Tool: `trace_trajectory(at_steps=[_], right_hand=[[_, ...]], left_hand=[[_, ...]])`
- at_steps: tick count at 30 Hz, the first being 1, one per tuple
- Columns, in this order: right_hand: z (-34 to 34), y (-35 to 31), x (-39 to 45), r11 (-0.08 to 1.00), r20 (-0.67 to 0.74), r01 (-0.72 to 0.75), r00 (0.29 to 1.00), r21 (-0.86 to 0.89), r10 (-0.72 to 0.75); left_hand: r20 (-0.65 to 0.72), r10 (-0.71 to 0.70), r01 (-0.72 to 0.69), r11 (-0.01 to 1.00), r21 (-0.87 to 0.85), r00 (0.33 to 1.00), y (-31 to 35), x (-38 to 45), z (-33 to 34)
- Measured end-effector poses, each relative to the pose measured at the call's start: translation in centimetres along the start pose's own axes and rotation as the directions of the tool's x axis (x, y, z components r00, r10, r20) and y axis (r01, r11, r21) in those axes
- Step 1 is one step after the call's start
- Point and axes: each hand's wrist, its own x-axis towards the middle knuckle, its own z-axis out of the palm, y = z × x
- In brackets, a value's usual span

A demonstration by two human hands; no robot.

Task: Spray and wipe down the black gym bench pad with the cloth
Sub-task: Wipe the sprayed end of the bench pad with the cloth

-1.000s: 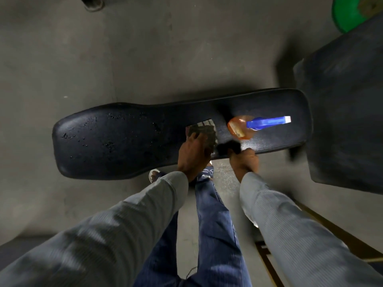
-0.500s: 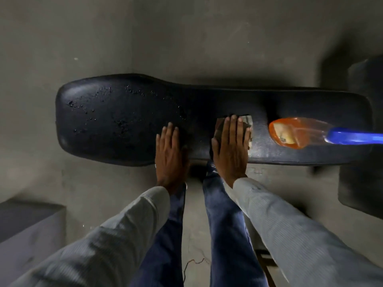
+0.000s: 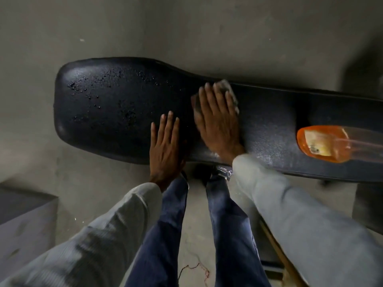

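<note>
Head view: black pad (image 3: 124, 104), droplets on its left end. Right hand (image 3: 217, 121) flat, pressing cloth (image 3: 229, 90) mid-pad. Left hand (image 3: 165, 146) flat beside it. Bottle (image 3: 323, 142) lying at right.

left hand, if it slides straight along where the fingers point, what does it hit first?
Likely nothing solid: the left hand lies flat on the bench pad, fingers pointing across it, so only spray droplets, then the far edge. The cloth lies off to the right.
</note>
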Motion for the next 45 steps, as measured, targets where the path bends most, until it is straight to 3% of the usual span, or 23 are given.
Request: trace_trajectory(at_steps=[4, 9, 13, 16, 18, 21, 25, 31, 34, 37, 41, 45], right_hand=[[-1.0, -1.7, 1.6, 0.992, 0.0, -0.128, 0.992, -0.007, 0.128], [-0.5, -4.3, -10.8, 0.986, 0.212, 0.133, 0.971, -0.102, -0.109], [-0.3, -3.6, -4.3, 0.993, 0.103, 0.103, 0.99, -0.057, -0.096], [-0.7, -3.3, 3.5, 0.997, -0.002, -0.074, 0.997, 0.021, 0.074], [-0.7, -3.8, 4.8, 0.993, -0.032, -0.117, 0.993, 0.018, 0.118], [-0.6, -4.6, 1.0, 0.999, 0.011, -0.033, 0.999, -0.025, 0.033], [-0.1, -5.4, -5.3, 0.98, 0.211, 0.151, 0.97, -0.133, -0.121], [0.4, -4.6, 3.1, 0.997, 0.037, 0.077, 0.996, 0.018, -0.078], [0.1, -4.9, 5.5, 1.0, 0.017, 0.018, 1.0, 0.016, -0.018], [-0.1, -5.4, 2.5, 0.999, 0.04, 0.042, 0.998, -0.004, -0.042], [0.6, -5.7, -6.3, 0.981, 0.225, 0.134, 0.969, -0.138, -0.101], [1.3, -5.1, -8.6, 0.973, 0.222, 0.164, 0.967, -0.165, -0.126]], left_hand=[[-0.032, 0.029, -0.029, 1.0, 0.005, 0.999, -0.7, 0.1, -0.4], [-0.036, -0.006, 0.006, 1.0, -0.003, 0.999, -1.6, 0.6, -1.1], [-0.023, 0.061, -0.061, 0.998, 0.0, 0.998, -2.7, 0.9, -0.5], [-0.057, 0.064, -0.065, 0.998, -0.015, 0.996, -2.9, 0.8, 0.1], [-0.077, 0.054, -0.056, 0.998, -0.026, 0.996, -3.1, 0.9, 0.2], [-0.069, 0.074, -0.077, 0.996, -0.04, 0.995, -3.4, 0.9, 0.0], [-0.068, 0.088, -0.09, 0.995, -0.032, 0.994, -3.9, 0.8, 0.1], [-0.067, 0.095, -0.093, 0.995, 0.033, 0.993, -4.0, 0.5, 1.1], [-0.055, 0.081, -0.079, 0.996, 0.044, 0.995, -3.8, 0.6, 1.1], [-0.042, 0.086, -0.084, 0.996, 0.034, 0.995, -3.8, 0.5, 1.0], [-0.03, 0.1, -0.099, 0.995, 0.01, 0.995, -3.7, 0.5, 0.7], [-0.044, 0.104, -0.104, 0.995, 0.003, 0.994, -3.7, 0.5, 0.7]])
